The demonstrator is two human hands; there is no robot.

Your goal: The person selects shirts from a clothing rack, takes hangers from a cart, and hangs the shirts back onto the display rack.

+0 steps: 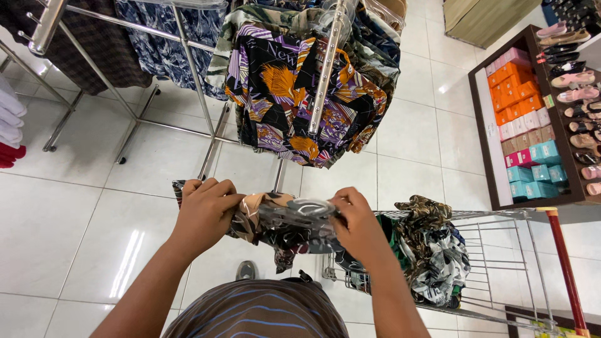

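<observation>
Between both hands, perhaps a hanger

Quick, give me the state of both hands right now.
Left hand: closed on one end of the patterned shirt.
Right hand: closed on the clear plastic hanger inside that shirt.

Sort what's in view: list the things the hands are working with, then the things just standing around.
In hand:
left hand
right hand
patterned shirt
clear hanger

Just around:
rack of shirts
wire cart with bundled clothes
shelf of boxes
shoes
</observation>
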